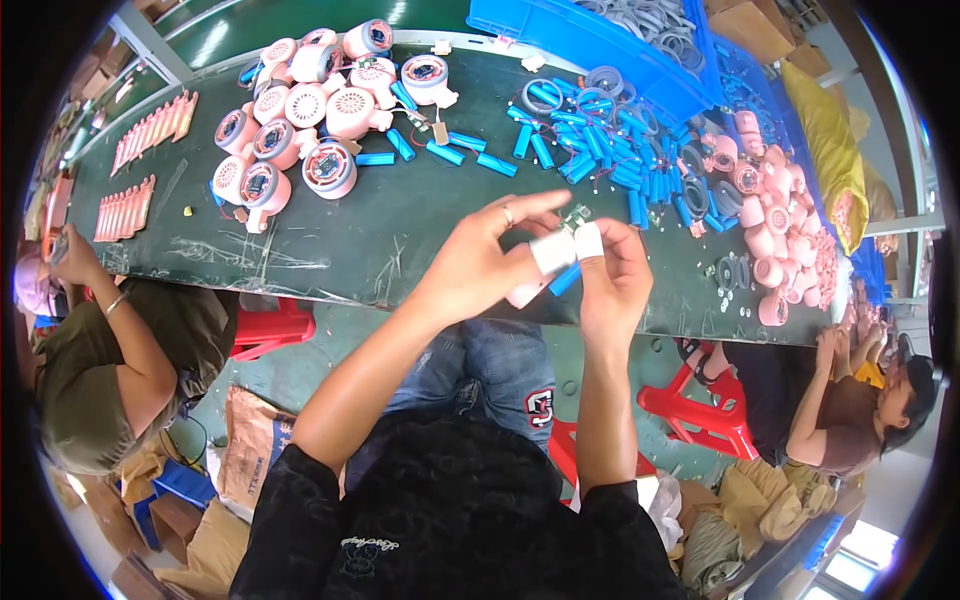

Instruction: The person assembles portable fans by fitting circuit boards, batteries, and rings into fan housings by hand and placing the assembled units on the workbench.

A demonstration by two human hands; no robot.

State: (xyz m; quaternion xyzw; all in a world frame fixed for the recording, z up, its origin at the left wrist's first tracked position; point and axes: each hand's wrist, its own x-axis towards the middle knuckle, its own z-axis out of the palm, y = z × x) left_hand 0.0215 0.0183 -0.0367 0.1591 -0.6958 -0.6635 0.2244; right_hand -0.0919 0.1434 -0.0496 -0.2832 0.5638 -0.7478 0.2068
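Over the table's near edge my two hands meet around a small green circuit board. My left hand, with a ring on one finger, is closed at the board, its index finger reaching over the top. From the other side, my right hand pinches at the board too. Both thumbs wear white wraps. A blue cylindrical battery shows below and between the hands; whether it is wired to the board is hidden. Just under my left hand a pale pink part peeks out, mostly covered by the fingers.
Pink round fan housings cluster at the left on the green table. Loose blue batteries lie beyond my hands, below a blue bin. More pink shells pile up at right. People sit on both sides near red stools.
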